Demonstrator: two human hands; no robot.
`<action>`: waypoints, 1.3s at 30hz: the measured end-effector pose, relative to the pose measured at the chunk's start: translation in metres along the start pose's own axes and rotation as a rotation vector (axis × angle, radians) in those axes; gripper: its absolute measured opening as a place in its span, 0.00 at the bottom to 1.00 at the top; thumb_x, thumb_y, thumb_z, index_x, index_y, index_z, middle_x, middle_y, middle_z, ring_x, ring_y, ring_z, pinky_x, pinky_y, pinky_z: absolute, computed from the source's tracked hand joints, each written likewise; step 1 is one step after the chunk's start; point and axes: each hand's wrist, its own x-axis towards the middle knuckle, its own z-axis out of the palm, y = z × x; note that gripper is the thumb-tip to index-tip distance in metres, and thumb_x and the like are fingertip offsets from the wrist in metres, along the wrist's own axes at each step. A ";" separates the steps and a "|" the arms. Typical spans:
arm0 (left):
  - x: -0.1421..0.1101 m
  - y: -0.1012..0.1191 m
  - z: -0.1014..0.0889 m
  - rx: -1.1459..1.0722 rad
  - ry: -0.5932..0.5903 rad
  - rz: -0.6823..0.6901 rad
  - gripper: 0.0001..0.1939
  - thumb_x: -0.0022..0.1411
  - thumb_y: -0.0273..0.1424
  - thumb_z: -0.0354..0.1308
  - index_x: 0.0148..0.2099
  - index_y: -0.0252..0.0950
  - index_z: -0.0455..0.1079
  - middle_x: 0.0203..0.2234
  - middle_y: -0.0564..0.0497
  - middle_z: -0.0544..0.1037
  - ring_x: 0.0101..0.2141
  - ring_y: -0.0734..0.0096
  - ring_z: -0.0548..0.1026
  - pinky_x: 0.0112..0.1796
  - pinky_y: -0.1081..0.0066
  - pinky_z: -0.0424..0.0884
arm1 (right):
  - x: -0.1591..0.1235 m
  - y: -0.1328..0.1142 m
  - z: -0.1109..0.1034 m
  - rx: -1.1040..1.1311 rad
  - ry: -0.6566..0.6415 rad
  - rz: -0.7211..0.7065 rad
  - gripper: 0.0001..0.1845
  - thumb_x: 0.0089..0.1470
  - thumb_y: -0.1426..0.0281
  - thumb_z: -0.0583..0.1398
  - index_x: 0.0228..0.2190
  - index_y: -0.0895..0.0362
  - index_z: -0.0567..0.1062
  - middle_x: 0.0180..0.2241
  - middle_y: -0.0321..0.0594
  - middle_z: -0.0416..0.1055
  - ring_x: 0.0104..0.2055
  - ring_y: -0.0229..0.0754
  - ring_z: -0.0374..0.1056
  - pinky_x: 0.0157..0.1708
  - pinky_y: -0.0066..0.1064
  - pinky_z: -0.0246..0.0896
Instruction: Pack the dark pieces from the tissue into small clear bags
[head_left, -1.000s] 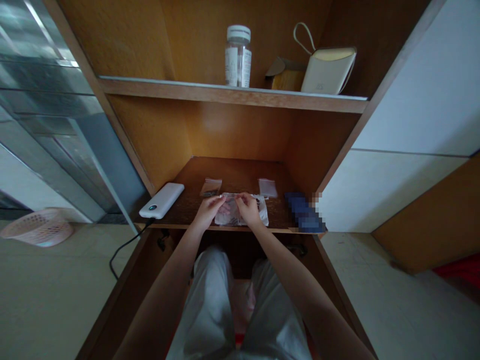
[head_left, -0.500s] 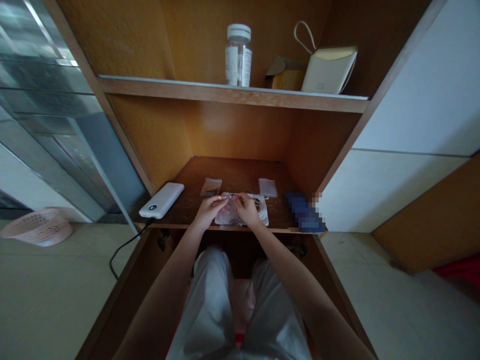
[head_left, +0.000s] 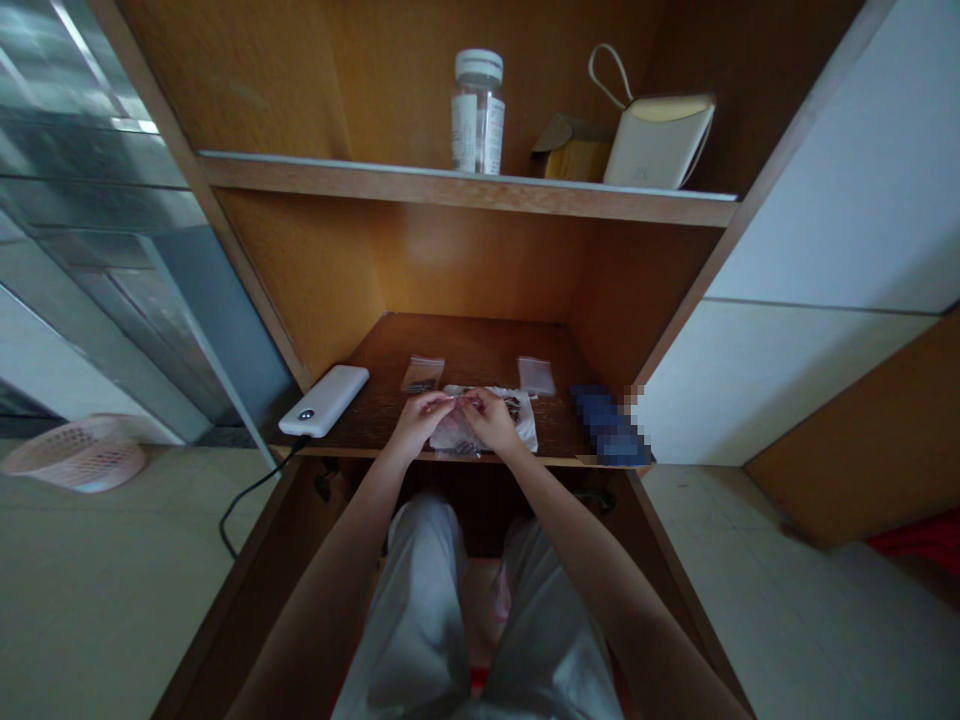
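Observation:
My left hand is closed in a pinch at the top edge of a small clear plastic bag. Opposite it, my right hand pinches the same edge, the fingertips of both hands almost touching. The clear bag hangs below them near the board's front edge; its contents are too small to make out. Beneath the hands lies a larger whitish plastic bag with dark items showing in it. Just beyond are a small zip bag with dark pieces, left, and a pale zip bag, right.
A white power bank with a black cable lies at left. On the right is a dark blue, partly pixelated object. The upper shelf holds a clear bottle and a cream device. A pink basket stands on the floor.
My right fingers have shifted slightly left and closer to my left fingertips. The clear bag beneath has moved a little. Other things stay where they were.

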 end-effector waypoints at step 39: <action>-0.001 0.009 -0.002 -0.227 -0.019 -0.081 0.12 0.43 0.34 0.67 0.28 0.33 0.72 0.20 0.53 0.75 0.22 0.74 0.72 0.27 0.73 0.67 | 0.000 0.002 -0.001 0.026 0.118 0.082 0.13 0.53 0.59 0.53 0.25 0.54 0.67 0.19 0.33 0.66 0.21 0.37 0.63 0.22 0.28 0.57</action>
